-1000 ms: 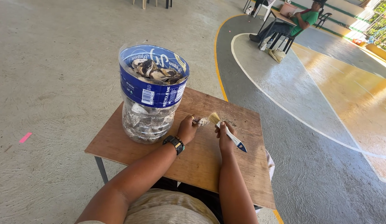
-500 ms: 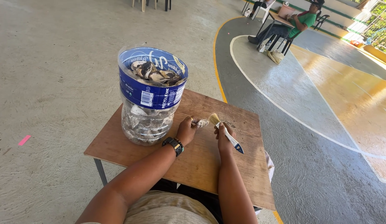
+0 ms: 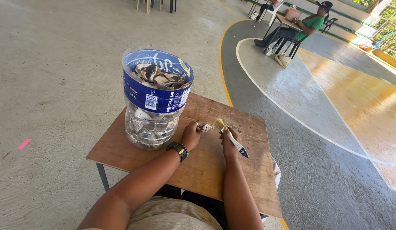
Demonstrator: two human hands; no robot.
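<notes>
In the head view, your left hand [image 3: 192, 134] is closed around a small pale shell [image 3: 207, 127], pinching it at the fingertips just above the table [image 3: 206, 170]. A dark watch [image 3: 178, 150] sits on that wrist. Your right hand [image 3: 229, 142] is wrapped around a brush [image 3: 231, 139]; its light bristles point up and left and touch the shell, while the white handle with a blue tip sticks out below your palm towards the right. The two hands are close together, near the middle of the wooden tabletop, and some fine debris lies on the wood just beyond the brush.

Just beside your left hand stands a cut-open clear jug [image 3: 154, 102] with a blue label band, upright on the table's left part and filled with more shells to the top. The table rests on a grey concrete floor [image 3: 57, 72], where a pink strip [image 3: 24, 144] lies well to the left. Far off at the upper right, another person [image 3: 310, 23] in a green shirt sits at a separate desk beside the painted court lines.
</notes>
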